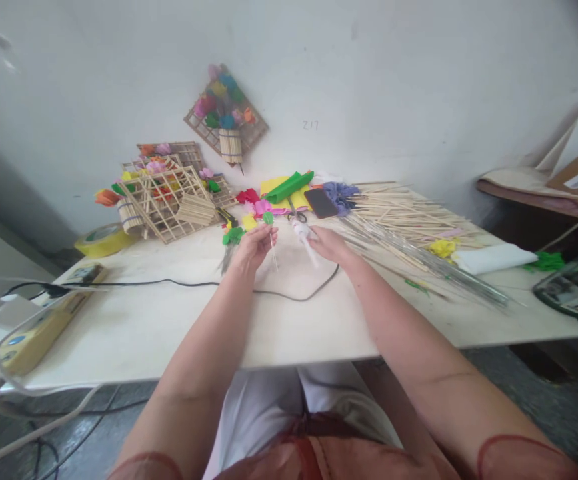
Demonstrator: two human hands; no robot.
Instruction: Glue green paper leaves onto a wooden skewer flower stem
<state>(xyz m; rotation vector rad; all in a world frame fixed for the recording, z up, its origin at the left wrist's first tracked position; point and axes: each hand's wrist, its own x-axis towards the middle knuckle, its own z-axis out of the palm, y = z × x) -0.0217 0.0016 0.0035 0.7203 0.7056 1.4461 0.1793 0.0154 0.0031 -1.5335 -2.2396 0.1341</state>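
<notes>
Above table (133,320), hands (both closed): stick (273,250), glue gun (303,235).

The person wore a reddish-brown top with short sleeves (519,453). White trousers (269,407) covered the lap. Both forearms were bare.

table (143,320): matt white, smooth | sticks (409,213): bare wood | tape roll (101,240): glossy yellow
</notes>
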